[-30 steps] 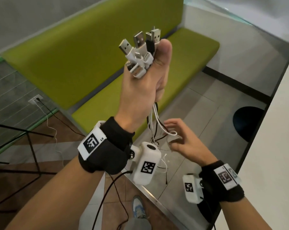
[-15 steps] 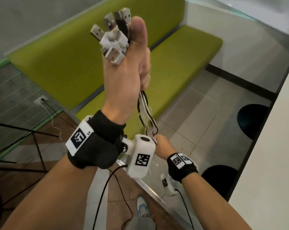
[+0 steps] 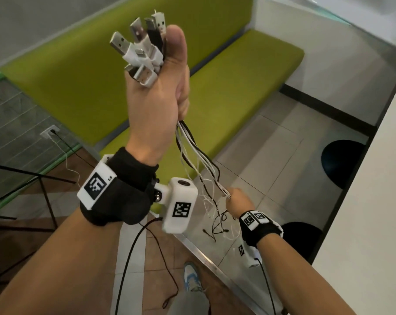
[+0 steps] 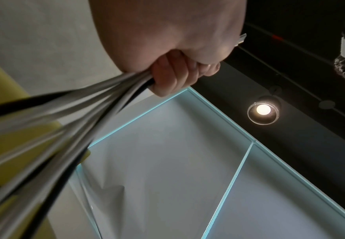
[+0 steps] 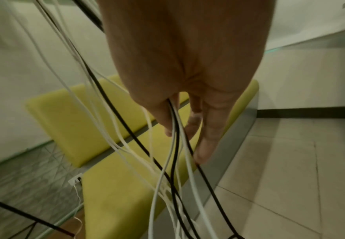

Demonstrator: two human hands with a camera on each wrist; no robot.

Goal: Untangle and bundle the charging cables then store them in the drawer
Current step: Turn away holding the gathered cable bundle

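Observation:
My left hand is raised in a fist and grips a bunch of white and black charging cables just below their USB plugs, which fan out above the thumb. The left wrist view shows that left hand curled round the cables. Lower and to the right, my right hand pinches the same strands, which run fairly taut between both hands. In the right wrist view the cables pass between thumb and fingers of the right hand. Loose tangled ends dangle below. No drawer is in view.
A green bench stands ahead, with tiled floor beside it. A white tabletop runs along the right, with black round stools under it. A black metal frame and a wall socket are at left. My shoe is below.
My right hand closed on the cables under the left hand and slid down and to the right along them, pulling the strands straighter. The left hand stayed raised with the plugs.

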